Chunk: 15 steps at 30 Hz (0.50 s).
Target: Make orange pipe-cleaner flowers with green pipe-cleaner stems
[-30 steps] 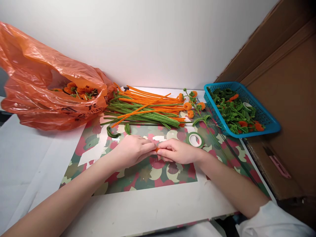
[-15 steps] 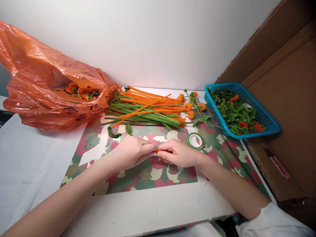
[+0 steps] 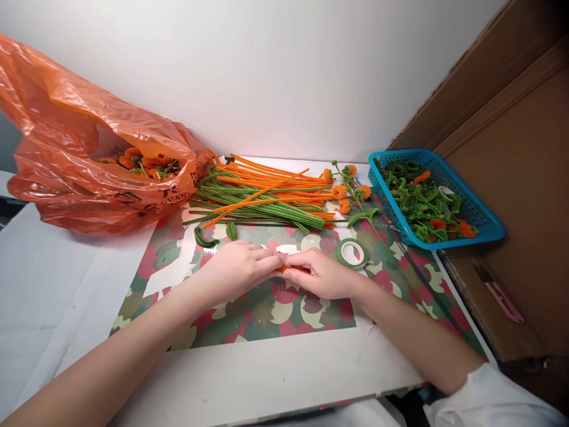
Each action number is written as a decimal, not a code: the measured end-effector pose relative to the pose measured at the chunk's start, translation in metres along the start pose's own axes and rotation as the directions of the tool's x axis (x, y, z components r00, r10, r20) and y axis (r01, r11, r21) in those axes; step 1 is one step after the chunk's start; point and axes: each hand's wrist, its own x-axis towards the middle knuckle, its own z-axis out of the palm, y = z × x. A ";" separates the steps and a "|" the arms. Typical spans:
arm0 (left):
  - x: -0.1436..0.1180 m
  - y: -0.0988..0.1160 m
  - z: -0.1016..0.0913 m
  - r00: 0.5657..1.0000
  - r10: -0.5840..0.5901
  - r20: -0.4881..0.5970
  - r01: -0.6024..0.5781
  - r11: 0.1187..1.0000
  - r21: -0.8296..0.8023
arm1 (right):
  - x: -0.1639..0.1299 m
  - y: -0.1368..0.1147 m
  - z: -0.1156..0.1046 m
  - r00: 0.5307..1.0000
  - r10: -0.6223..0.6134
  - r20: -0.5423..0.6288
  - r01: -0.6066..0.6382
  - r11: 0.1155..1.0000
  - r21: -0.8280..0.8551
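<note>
orange pipe cleaner (image 3: 284, 268) pinched between left hand (image 3: 237, 270) and right hand (image 3: 322, 274), fingertips clenched on it just above the patterned mat (image 3: 267, 311); looks light, soft, bendy, best gripped near its ends

txt: "GUAN…" partly legible | on: orange plastic bag (image 3: 89, 160) | rest of print unreadable

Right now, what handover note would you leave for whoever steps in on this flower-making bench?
Left hand and right hand meet fingertip to fingertip, pinching a small orange piece over the patterned mat.
Pipe cleaners lie behind; tape roll sits right of the hands.
Done: flower stem, curled parts in the blue basket.
Left: the piece in hand is unfinished.
</note>
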 end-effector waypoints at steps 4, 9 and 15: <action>0.000 -0.003 -0.003 0.998 -0.052 0.018 0.054 0.996 -0.075 | 0.000 -0.002 -0.006 0.994 0.108 0.036 -0.108 0.994 0.019; -0.002 -0.013 -0.023 0.971 -0.236 -0.027 0.225 0.950 -0.219 | -0.003 -0.005 -0.019 0.987 0.163 0.008 -0.163 0.987 0.007; -0.003 -0.016 -0.038 0.958 -0.285 -0.039 0.253 0.900 -0.356 | -0.005 -0.007 -0.025 0.985 0.164 0.048 -0.166 0.986 0.023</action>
